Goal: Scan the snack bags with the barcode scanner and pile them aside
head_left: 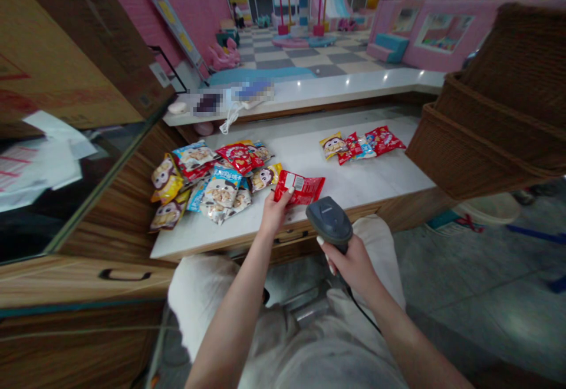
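Head cam view: my left hand [274, 215] is pinching a red snack bag [300, 188] by its corner, over the white counter [375, 177]. It's light, soft and crinkly, so the edge is an easy grab. My right hand [349, 265] is wrapped around a corded barcode scanner [329, 221].

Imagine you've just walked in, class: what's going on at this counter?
A person's left hand holds a red snack packet over a white counter, while their right hand grips a corded barcode scanner. A heap of snack packets lies on the counter to the left, and a smaller row of packets lies further right.
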The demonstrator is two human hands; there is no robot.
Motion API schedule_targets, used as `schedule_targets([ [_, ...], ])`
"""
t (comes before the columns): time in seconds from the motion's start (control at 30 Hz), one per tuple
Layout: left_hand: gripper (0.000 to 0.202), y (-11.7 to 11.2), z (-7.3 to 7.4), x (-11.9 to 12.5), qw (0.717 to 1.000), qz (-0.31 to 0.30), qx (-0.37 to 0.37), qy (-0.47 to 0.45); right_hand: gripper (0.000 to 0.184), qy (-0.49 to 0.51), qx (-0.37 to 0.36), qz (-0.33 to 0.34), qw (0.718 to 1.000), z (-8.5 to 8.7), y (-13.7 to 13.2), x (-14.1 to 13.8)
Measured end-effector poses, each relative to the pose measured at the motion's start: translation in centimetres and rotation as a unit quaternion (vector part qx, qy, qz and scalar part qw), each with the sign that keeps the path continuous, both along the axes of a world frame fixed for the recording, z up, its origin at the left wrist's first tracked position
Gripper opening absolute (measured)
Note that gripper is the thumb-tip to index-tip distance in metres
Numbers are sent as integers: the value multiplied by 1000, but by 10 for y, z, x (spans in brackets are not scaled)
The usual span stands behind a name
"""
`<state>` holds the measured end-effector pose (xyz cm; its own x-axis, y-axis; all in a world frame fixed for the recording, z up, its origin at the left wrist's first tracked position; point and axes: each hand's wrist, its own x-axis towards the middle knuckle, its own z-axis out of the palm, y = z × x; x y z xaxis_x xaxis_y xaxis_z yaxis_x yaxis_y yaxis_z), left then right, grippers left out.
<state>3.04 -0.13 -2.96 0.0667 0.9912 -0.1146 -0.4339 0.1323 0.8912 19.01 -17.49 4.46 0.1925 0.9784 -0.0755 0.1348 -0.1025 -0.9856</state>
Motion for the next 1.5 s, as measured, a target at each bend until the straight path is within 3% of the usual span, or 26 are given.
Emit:
schedule_targets([
  [0.2,70,-5,7,3,999,28,12,13,29,5,5,-5,1000,3,-2,2],
  [0.3,55,-6,18,-3,985,55,119,109,28,-2,6,-14,1000,1,-3,7],
  [0.37,43,-4,30,-13,942,76,228,236,28,-5,4,-17,1000,0,-4,10],
  [0.43,36,1,39,-25,869,92,316,371,28,-3,1,-16,1000,-2,-4,11],
  [0.5,37,11,44,-36,797,104,354,479,29,0,-3,-14,1000,-4,-4,12],
  [0.57,39,22,42,-45,750,110,348,552,30,2,-8,-13,1000,-6,-4,13],
  [0.7,41,42,32,-49,719,110,307,614,29,6,-11,-19,1000,-9,-4,15],
  [0.83,52,43,31,-32,695,130,297,642,29,21,-19,-29,999,-10,-3,20],
  [0.93,54,40,32,-5,700,125,335,619,30,35,-30,-30,999,-10,-1,26],
  [1.03,56,49,29,36,719,55,378,581,31,37,-37,-37,998,-11,1,33],
  [1.17,70,85,28,102,730,-34,387,561,29,33,-41,-51,997,-14,3,45],
  [1.3,77,123,36,161,718,-74,371,584,28,24,-32,-67,997,-22,0,56],
  [1.4,72,138,39,184,722,-84,331,602,30,15,-11,-87,996,-32,-4,64],
  [1.5,66,142,34,187,764,-98,307,559,29,14,-9,-96,995,-39,-7,70],
])
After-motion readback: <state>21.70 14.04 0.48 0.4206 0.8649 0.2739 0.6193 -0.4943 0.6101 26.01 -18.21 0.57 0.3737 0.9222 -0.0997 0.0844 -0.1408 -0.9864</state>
